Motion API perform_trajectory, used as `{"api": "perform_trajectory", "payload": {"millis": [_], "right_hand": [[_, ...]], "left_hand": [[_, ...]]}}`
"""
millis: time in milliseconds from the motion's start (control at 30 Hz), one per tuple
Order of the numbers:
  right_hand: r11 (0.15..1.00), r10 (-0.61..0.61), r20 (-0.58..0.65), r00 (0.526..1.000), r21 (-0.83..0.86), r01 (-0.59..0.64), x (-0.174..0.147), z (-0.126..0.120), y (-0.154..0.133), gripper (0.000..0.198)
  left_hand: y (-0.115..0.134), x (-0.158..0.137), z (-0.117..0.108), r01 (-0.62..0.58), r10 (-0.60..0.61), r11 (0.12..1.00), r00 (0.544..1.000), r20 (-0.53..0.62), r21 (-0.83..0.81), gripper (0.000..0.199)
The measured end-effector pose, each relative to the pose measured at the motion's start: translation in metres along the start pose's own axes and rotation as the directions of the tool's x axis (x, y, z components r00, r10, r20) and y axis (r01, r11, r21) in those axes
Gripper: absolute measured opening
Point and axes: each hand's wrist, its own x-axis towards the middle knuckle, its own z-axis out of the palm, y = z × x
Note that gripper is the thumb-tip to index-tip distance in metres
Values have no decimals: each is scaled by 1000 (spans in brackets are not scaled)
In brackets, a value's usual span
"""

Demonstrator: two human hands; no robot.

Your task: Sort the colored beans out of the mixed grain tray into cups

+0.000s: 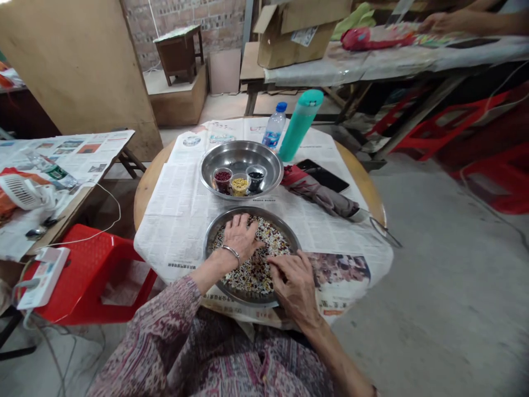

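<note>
left hand (pixel 241 235) lay spread flat on mixed beans (pixel 258 264) in tray (pixel 215 231) | right hand (pixel 292 278) pinched beans at lower centre, picking them apart

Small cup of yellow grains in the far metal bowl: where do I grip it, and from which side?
Grip the yellow cup by its rim from straight above. It stands upright between the red cup and the black cup, so side access looks blocked, and the far bowl's wall hinders a low approach.

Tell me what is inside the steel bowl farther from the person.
The far steel bowl holds three small cups: red beans, yellow grains and black beans. The cups hide the bowl's floor beneath them, and how deep the fillings go cannot be seen.
</note>
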Motion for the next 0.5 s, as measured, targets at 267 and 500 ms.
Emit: {"api": "perform_trajectory", "payload": {"millis": [267,500], "right_hand": [[986,156,-270,950,95,-135,-7,13,4,11],[978,140,-240,961,186,-96,-8,16,6,7]], "left_hand": [[16,-12,-1,-368,348,930,885,310,8,28],[-19,-36,-35,-223,187,968,946,265,112,19]]}}
